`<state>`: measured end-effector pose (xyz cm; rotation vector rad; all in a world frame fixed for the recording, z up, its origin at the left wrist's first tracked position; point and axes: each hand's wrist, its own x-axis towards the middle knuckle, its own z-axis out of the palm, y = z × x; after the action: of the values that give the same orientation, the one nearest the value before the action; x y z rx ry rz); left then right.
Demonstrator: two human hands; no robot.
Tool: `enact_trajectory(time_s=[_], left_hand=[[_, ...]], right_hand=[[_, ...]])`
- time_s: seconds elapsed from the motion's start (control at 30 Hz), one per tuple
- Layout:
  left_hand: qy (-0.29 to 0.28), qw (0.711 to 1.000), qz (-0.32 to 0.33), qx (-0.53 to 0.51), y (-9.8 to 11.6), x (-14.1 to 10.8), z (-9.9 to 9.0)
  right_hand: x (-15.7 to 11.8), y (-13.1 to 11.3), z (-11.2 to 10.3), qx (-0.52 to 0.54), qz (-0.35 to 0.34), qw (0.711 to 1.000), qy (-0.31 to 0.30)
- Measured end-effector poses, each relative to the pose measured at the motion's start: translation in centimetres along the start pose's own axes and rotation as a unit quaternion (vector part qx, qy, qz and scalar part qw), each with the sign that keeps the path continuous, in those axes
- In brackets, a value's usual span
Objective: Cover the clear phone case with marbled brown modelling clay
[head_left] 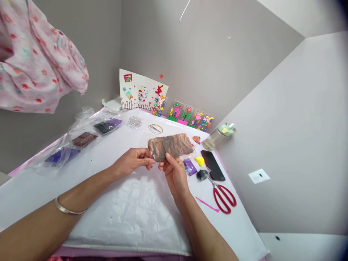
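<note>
A flat brown piece with a marbled, swirled pattern (176, 145) is held up over the white-covered table, with clear film around its edge. My left hand (136, 159) pinches its lower left corner between thumb and fingers. Along the lower edge, my right hand (175, 170) grips it with the thumb on top and the fingers beneath. Just behind it lie a yellow ring-shaped item (156, 128) and a pile of small clear beads (134, 122). To its right are a purple packet (189, 167), a yellow lump (199, 161) and a black wrapped lump (202, 175).
Red-handled scissors (224, 197), a pink strip (207, 204), a dark phone (213, 165) and a bottle (217, 137) stand or lie at the right. Plastic packets (84, 139) line the left edge. Decorated clear cards (187, 113) and a drawing (141, 92) stand along the back.
</note>
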<state>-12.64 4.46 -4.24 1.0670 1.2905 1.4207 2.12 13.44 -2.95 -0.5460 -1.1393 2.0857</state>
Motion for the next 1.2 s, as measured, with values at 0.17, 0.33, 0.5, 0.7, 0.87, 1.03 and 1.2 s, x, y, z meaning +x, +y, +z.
enact_trajectory(time_s=[0.17, 0.33, 0.5, 0.7, 0.87, 1.03, 1.2], left_hand=[[0.007, 1.0, -0.004, 0.024, 0.09, -0.02, -0.05], [0.01, 1.0, -0.001, 0.018, -0.25, 0.1, -0.02], [-0.031, 0.998, -0.023, -0.039, 0.34, -0.1, -0.06], [-0.047, 0.997, -0.013, -0.06, 0.6, -0.36, 0.1], [-0.029, 0.997, -0.002, -0.066, 0.5, -0.35, 0.51], [-0.015, 0.999, -0.01, -0.047, 0.56, -0.35, 0.59], [0.008, 1.0, -0.005, -0.026, -0.23, 0.06, 0.59]], right_hand=[[-0.02, -0.01, -0.01, -0.006, 0.011, 1.0, 0.002], [-0.17, 0.01, 0.18, -0.012, 0.005, 1.0, -0.001], [-0.35, -0.01, 0.42, -0.02, -0.029, 0.999, 0.001], [-0.41, -0.03, 0.37, -0.014, -0.031, 0.999, 0.008], [-0.55, -0.01, 0.52, -0.023, -0.03, 0.999, 0.013], [-0.61, 0.19, 0.58, -0.028, -0.032, 0.999, 0.008], [-0.52, 0.48, 0.42, -0.056, -0.036, 0.998, 0.003]])
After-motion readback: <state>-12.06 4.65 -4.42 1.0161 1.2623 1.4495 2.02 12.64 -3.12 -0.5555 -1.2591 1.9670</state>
